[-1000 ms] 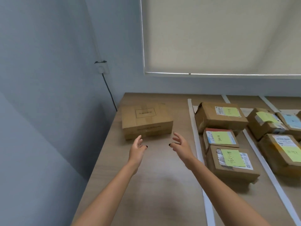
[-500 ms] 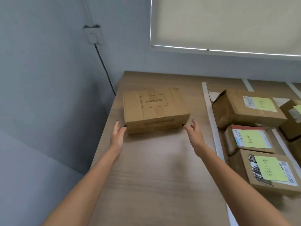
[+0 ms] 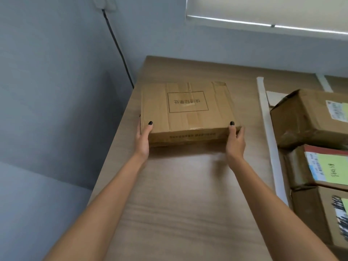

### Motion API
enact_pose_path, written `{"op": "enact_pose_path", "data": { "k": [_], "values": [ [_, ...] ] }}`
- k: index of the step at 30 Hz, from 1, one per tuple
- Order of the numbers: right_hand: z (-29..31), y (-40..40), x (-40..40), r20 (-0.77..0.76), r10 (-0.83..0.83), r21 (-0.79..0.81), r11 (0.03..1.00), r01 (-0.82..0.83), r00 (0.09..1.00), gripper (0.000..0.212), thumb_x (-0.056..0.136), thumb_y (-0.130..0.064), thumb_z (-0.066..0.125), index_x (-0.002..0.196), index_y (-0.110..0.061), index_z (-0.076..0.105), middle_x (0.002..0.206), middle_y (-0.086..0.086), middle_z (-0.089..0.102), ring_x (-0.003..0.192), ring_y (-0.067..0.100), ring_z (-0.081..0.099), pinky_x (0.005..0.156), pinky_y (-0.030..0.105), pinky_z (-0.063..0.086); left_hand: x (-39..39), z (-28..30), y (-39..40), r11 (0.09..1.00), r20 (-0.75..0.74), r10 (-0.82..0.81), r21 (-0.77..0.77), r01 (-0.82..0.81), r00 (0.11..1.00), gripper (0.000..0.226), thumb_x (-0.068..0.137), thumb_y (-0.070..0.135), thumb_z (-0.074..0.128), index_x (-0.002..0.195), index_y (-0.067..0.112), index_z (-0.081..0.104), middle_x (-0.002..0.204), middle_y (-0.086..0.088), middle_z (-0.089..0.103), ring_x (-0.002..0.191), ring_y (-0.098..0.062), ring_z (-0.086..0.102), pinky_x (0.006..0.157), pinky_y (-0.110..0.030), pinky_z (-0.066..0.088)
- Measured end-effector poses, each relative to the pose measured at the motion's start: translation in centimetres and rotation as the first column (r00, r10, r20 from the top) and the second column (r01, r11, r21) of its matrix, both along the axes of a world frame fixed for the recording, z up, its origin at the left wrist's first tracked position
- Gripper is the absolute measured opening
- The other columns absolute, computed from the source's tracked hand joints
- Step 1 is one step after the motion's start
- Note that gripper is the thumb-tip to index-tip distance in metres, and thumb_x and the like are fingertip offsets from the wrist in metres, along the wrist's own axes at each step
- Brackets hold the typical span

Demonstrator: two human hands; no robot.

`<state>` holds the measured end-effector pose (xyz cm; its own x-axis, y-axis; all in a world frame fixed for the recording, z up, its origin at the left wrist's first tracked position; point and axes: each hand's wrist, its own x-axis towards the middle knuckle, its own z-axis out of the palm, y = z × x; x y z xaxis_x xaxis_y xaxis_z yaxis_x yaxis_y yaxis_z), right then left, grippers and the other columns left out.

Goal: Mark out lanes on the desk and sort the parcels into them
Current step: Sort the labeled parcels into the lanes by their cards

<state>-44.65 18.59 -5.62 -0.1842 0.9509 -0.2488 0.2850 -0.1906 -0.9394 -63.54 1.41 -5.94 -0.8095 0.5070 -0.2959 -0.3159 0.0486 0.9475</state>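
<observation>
A flat brown parcel [image 3: 188, 110] with a printed black rectangle on top lies on the wooden desk [image 3: 180, 194] near its far left corner. My left hand [image 3: 143, 136] grips the parcel's near left corner, thumb on top and fingers along the side. My right hand [image 3: 235, 140] grips its near right corner the same way. A white tape strip [image 3: 268, 132] runs front to back to the right of the parcel and marks a lane edge. Beyond it, three labelled parcels [image 3: 310, 117] sit in a row down that lane.
The desk's left edge runs close beside the parcel, with a grey wall and a black cable [image 3: 117, 46] behind it. A second tape strip [image 3: 323, 81] shows at the far right. A window blind [image 3: 263, 8] hangs above the desk's back edge.
Both hands reached forward from mid-desk and closed on the flat parcel's near corners. The view moved closer and tilted down.
</observation>
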Motion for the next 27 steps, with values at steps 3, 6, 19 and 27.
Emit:
{"op": "enact_pose_path", "data": {
  "k": [3, 6, 19, 27],
  "values": [
    [0.6, -0.9, 1.1, 0.008, 0.027, -0.044, 0.999, -0.027, 1.0, 0.067, 0.095, -0.049, 0.037, 0.15, -0.019, 0.013, 0.154, 0.006, 0.024, 0.142, 0.025, 0.022, 0.117, 0.038, 0.018, 0.9, 0.3, -0.9, 1.0, 0.084, -0.01, 0.02, 0.008, 0.996, 0.052, 0.092, 0.029, 0.052, 0.141, 0.015, 0.039, 0.138, -0.004, 0.05, 0.128, -0.019, 0.045, 0.112, -0.037, 0.031],
    [1.3, -3.0, 3.4, 0.024, 0.055, -0.063, 0.997, -0.053, 0.998, 0.064, 0.095, -0.049, 0.037, 0.149, -0.021, 0.016, 0.152, 0.006, 0.029, 0.139, 0.027, 0.027, 0.116, 0.042, 0.022, 2.5, 0.5, -2.8, 1.0, 0.143, -0.019, -0.006, 0.02, 0.99, 0.051, 0.091, 0.03, 0.053, 0.139, 0.015, 0.042, 0.137, -0.007, 0.051, 0.128, -0.023, 0.046, 0.112, -0.043, 0.031],
    [3.2, -19.5, 19.7, 0.095, 0.032, -0.084, 0.996, -0.024, 0.995, 0.043, 0.098, -0.035, 0.039, 0.138, -0.019, 0.033, 0.136, 0.008, 0.047, 0.125, 0.028, 0.043, 0.095, 0.029, 0.032, 16.4, 2.7, -16.1, 0.986, 0.231, -0.068, -0.134, 0.101, 0.971, 0.049, 0.093, 0.021, 0.052, 0.139, 0.01, 0.042, 0.142, -0.005, 0.046, 0.133, -0.021, 0.039, 0.116, -0.039, 0.024],
    [4.7, -26.3, 25.0, 0.163, 0.017, -0.248, 0.968, 0.025, 0.986, 0.057, 0.098, -0.043, 0.033, 0.148, -0.02, 0.017, 0.15, 0.008, 0.031, 0.136, 0.031, 0.032, 0.11, 0.038, 0.026, 22.1, 3.6, -22.3, 0.972, 0.277, -0.069, -0.196, 0.127, 0.958, 0.055, 0.091, 0.026, 0.056, 0.141, 0.011, 0.039, 0.144, -0.008, 0.043, 0.134, -0.025, 0.037, 0.116, -0.041, 0.022]
  ]
}}
